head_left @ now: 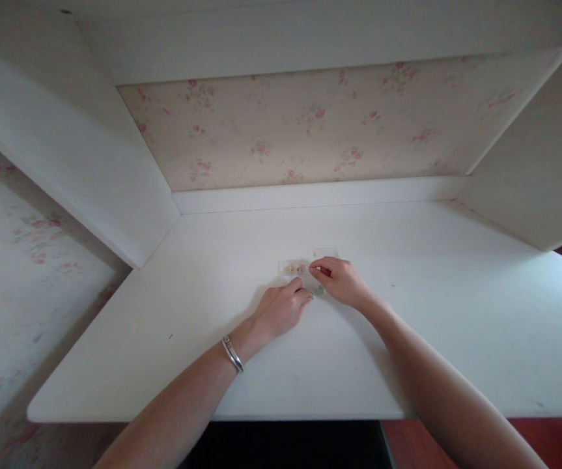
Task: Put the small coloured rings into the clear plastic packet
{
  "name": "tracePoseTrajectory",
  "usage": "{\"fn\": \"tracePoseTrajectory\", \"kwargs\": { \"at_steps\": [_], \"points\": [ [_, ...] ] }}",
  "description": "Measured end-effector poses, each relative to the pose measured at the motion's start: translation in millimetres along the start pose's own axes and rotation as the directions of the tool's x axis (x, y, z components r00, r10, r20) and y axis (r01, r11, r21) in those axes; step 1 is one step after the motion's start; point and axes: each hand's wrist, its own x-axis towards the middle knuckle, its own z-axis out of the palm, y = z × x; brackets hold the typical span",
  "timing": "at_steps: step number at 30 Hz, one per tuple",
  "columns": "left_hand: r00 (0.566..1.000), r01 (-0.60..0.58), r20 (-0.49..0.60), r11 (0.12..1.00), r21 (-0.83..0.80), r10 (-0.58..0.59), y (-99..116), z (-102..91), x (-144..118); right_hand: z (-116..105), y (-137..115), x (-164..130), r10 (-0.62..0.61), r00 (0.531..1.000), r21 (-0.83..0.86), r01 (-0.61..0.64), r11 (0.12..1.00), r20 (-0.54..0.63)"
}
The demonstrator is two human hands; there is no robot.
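Observation:
A small clear plastic box [283, 268] lies on the white desk, holding a tiny yellowish piece [289, 268] and a pinkish piece [301, 268]. My left hand [283, 306], wearing a silver bangle [232, 354] at the wrist, is closed at the box's front edge. What its fingertips grip, if anything, is hidden. Beside them lies a small greenish piece [319, 290]. At the right end of the box, my right hand [339, 280] is closed in a pinch; anything between its fingertips is too small to make out. Behind it sits a clear, flat rectangular piece [325, 251], perhaps a lid.
The white desk [202, 273] has a low back ledge [310, 195] and side panels at left [95, 150] and right [529, 156]. An overhead shelf [281, 39] spans the top. A dark seat [290, 446] is below the front edge. Small dark marks dot the desktop.

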Motion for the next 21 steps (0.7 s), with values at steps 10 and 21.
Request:
{"fn": "tracePoseTrajectory", "kwargs": {
  "at_steps": [10, 21],
  "points": [
    [1.0, -0.016, -0.021, 0.999, -0.05, 0.015, -6, 1.7, -6, 3, -8, -6, -0.03, 0.998, 0.028, 0.029, 0.999, 0.048],
    [1.0, -0.03, -0.01, 0.997, -0.074, 0.03, -11, 0.7, -8, 9, -11, -8, -0.04, 0.997, 0.038, 0.037, 0.999, 0.069]
  ]
}}
